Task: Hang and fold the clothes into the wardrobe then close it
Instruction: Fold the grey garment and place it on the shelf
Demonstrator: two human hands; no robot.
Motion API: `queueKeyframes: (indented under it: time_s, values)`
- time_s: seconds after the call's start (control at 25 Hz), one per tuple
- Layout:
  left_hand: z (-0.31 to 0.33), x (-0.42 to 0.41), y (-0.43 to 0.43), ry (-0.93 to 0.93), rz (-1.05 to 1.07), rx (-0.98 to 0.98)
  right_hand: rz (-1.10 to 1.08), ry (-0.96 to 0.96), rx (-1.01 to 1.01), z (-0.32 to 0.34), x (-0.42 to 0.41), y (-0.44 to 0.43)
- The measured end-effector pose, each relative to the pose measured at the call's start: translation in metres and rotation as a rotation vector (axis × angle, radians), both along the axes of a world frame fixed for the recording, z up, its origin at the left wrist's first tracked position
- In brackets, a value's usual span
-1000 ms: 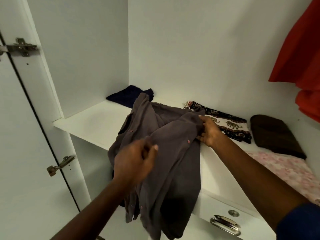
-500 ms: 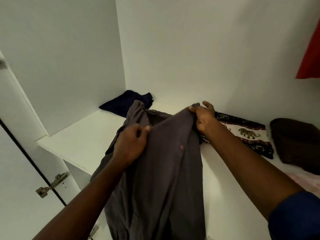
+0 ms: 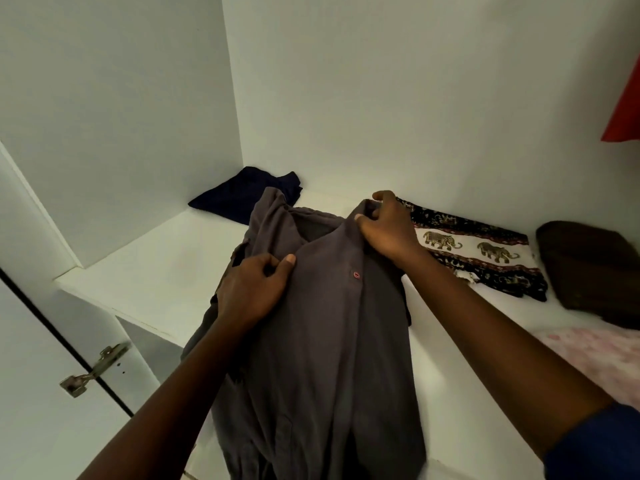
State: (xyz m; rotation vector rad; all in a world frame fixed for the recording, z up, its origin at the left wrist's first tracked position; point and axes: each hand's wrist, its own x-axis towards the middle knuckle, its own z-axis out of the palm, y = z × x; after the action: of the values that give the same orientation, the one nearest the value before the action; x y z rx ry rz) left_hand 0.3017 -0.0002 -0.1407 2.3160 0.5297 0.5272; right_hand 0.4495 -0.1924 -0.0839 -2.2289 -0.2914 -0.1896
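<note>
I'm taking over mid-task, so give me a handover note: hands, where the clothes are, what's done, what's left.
Left hand pinches the grey button shirt at its front. Right hand grips its collar end.
The shirt lies partly on the shelf, with its lower part hanging over the edge.
Done: navy garment, elephant-print cloth and brown garment lie on the shelf. A red garment hangs at right.
Left: fold the shirt, place it, close the wardrobe door.

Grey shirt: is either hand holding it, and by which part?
Both hold the grey shirt: the left hand pinches a fold of its front panel below the collar, and the right hand grips the collar end at the top.
</note>
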Motion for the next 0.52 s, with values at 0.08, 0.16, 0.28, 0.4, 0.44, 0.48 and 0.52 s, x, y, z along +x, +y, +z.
queueKeyframes:
  time_s: [0.08, 0.16, 0.28, 0.4, 0.44, 0.48, 0.52]
  values:
    - [0.007, -0.005, 0.003, 0.024, -0.076, -0.067, -0.014, -0.076, -0.16, 0.007, -0.044, -0.006]
    - [0.012, -0.016, 0.002, 0.045, -0.139, -0.041, 0.072, 0.019, -0.312, 0.004, -0.095, -0.009]
    - [-0.001, -0.051, -0.008, -0.125, -0.193, 0.289, 0.226, 0.025, -0.46, -0.017, -0.18, -0.011]
    - [-0.027, -0.088, -0.009, -0.2, -0.507, 0.595, 0.25, -0.019, -0.715, -0.055, -0.231, -0.02]
    - [-0.035, -0.091, -0.003, -0.166, -0.555, 0.672, 0.232, -0.041, -0.791, -0.068, -0.238, -0.024]
    - [-0.039, -0.093, 0.004, -0.145, -0.55, 0.706, 0.181, -0.09, -0.846, -0.078, -0.245, -0.029]
    - [-0.041, -0.094, 0.01, -0.137, -0.514, 0.691, 0.101, -0.135, -0.881, -0.086, -0.25, -0.032]
